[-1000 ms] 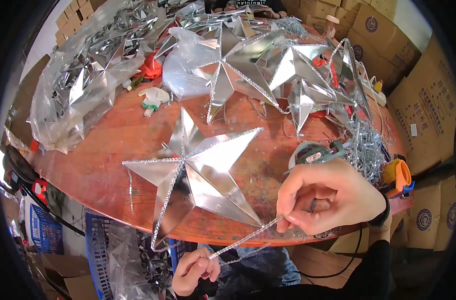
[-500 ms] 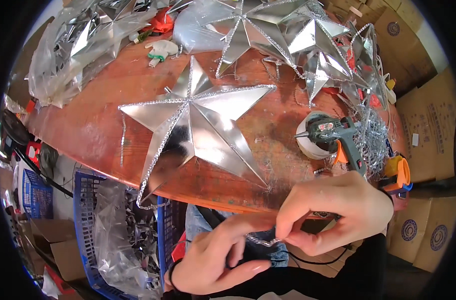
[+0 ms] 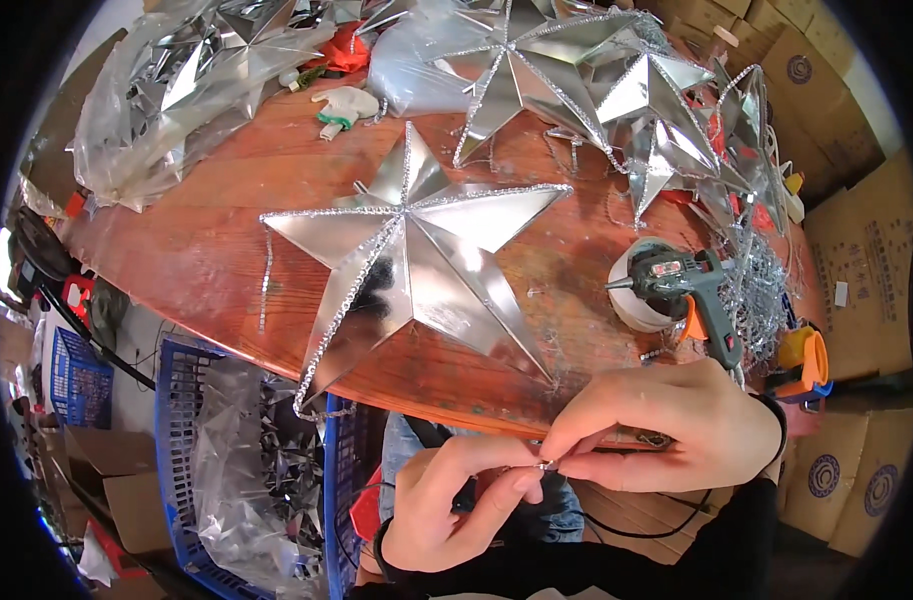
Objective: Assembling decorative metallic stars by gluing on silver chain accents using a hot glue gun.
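Just off the table's front edge, my left hand point(image 3: 463, 498) and my right hand point(image 3: 676, 425) meet fingertip to fingertip in a pinch. Between them only a short glittering bit of rhinestone trim point(image 3: 544, 465) shows; my fingers hide the rest. A large silver star point(image 3: 426, 270) lies on the table beyond my hands. Rhinestone trim runs along several of its ridges, with loose ends hanging from its left point and its lower left point. Right of the star, a dark green glue gun point(image 3: 681, 278) rests on a white roll point(image 3: 636, 312), nozzle facing left.
More silver stars point(image 3: 546, 75) crowd the back right of the red-brown table point(image 3: 196, 240). A clear bag of stars point(image 3: 166, 120) and a whitish glove point(image 3: 346, 103) lie at the back left. Tangled trim point(image 3: 761, 290) is at right. A blue crate point(image 3: 181, 420) stands below left; cardboard boxes point(image 3: 861, 270) line the right.
My left fingers have closed in a pinch on the rhinestone trim, and less of it shows now. My hands have drawn nearer each other. The whole view has shifted slightly.
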